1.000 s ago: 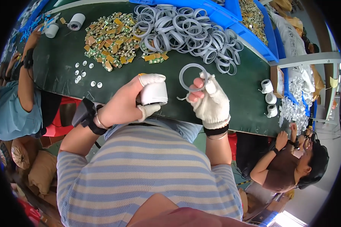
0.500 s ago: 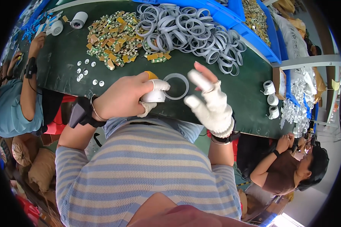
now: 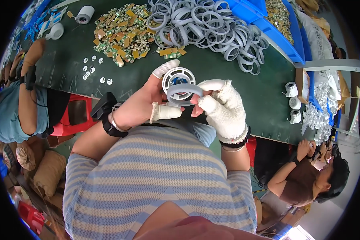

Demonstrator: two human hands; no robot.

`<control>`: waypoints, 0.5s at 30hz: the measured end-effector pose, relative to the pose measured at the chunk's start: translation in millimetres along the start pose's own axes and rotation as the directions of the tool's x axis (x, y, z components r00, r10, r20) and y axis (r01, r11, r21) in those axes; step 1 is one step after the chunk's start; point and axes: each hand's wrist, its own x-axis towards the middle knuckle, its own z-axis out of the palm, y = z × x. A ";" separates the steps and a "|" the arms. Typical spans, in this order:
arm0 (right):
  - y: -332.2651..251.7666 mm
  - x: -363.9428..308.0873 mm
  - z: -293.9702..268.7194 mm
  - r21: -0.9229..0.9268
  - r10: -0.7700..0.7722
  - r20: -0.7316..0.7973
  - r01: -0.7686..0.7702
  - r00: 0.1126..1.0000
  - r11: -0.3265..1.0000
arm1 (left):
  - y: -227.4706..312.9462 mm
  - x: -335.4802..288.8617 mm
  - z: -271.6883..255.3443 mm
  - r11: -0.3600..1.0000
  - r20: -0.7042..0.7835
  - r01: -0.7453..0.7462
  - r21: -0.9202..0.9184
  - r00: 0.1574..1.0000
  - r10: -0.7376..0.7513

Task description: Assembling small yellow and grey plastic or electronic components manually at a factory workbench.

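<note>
- Head view, and here's the left hand wrapped round one white round housing, open end showing, near the table's near edge!
- Right hand pinches one grey ring, overlapping the housing; contact, can't tell.
- Rightward, green surface stretches to three white camera-like housings.
- Beyond the hands, a circuit-board pile and a grey-ring heap block the way, blue bin behind.
- Nine white discs lie leftward!

Nothing legible; print on white sack too small.
</note>
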 end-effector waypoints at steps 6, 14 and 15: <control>2.7 -3.0 1.9 -0.048 0.000 -0.004 0.000 1.000 0.999 | -3.8 -1.1 4.1 0.996 -0.028 -0.045 0.081 0.999 0.047; -2.3 -5.6 3.7 -0.096 0.025 -0.016 -0.026 1.000 0.995 | -8.0 -1.4 1.9 0.989 -0.027 -0.086 0.122 0.996 0.090; -3.1 -6.3 3.5 -0.115 0.027 -0.012 -0.029 1.000 0.993 | -8.5 -1.7 2.0 0.989 -0.028 -0.080 0.121 0.996 0.084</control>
